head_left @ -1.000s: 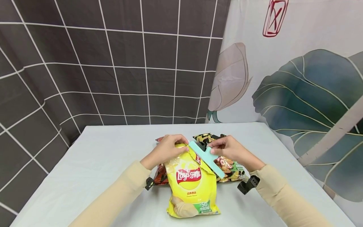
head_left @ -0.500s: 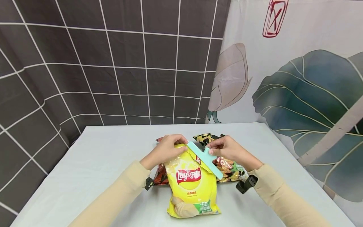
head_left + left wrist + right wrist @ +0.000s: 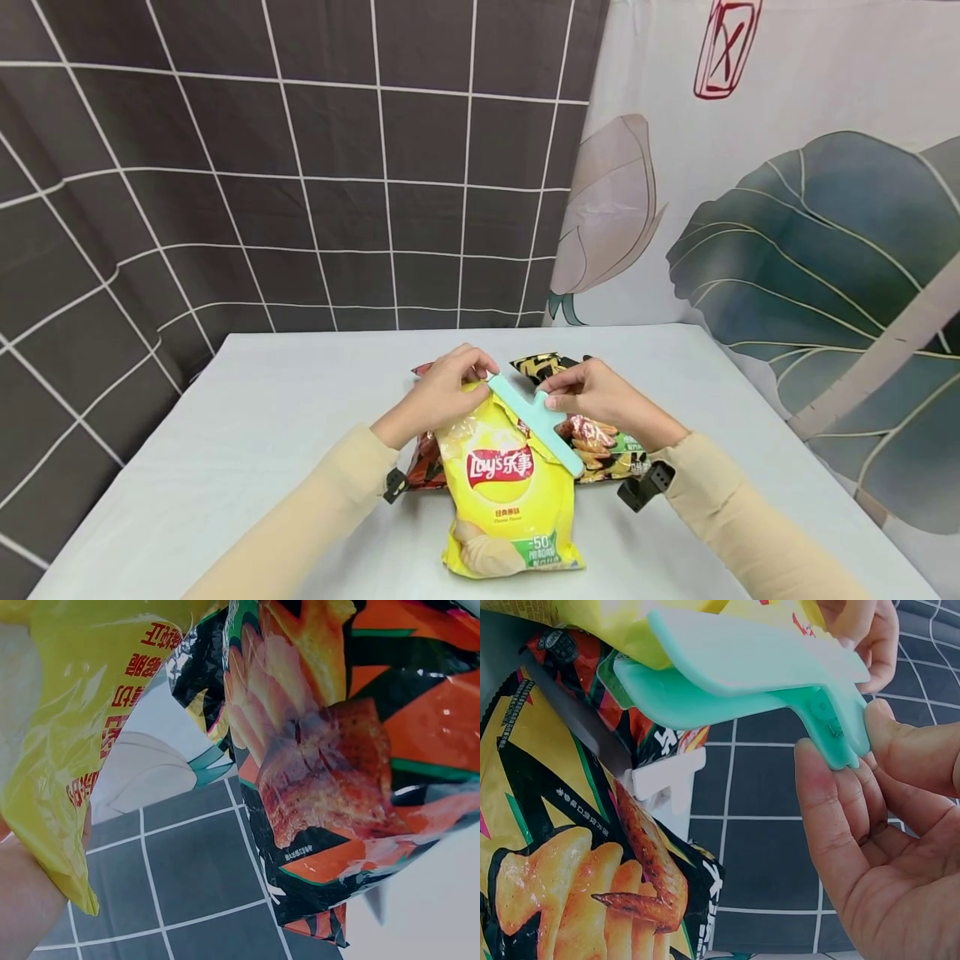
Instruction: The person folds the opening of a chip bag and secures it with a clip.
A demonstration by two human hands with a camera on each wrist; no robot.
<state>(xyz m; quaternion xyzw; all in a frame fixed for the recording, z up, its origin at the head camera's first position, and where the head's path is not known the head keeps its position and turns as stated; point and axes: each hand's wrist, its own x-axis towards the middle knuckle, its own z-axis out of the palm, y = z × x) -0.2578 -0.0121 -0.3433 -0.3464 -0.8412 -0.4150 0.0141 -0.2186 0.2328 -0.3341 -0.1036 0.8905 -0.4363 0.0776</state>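
A yellow Lay's chip bag (image 3: 510,508) stands on the table, its top right corner folded over. My left hand (image 3: 442,392) pinches the bag's top edge. My right hand (image 3: 603,404) pinches the handle ends of a mint-green bag clip (image 3: 536,421) between thumb and fingers. The clip lies slantwise along the folded edge, its upper end close to the left fingertips. In the right wrist view the clip's two long jaws (image 3: 735,667) stand apart at the far end, with yellow film right at them. The left wrist view shows the bag's back (image 3: 60,750) and part of the left hand.
Behind the yellow bag lie a red-and-black snack bag (image 3: 427,467) on the left and a black-and-gold one (image 3: 600,454) on the right. A white T-shaped piece (image 3: 667,776) shows near them in the right wrist view. The white table (image 3: 262,417) backs onto a dark grid curtain.
My right hand has moved the clip slightly left, further over the folded bag edge. The left hand has lifted a little at the knuckles and still pinches the bag top.
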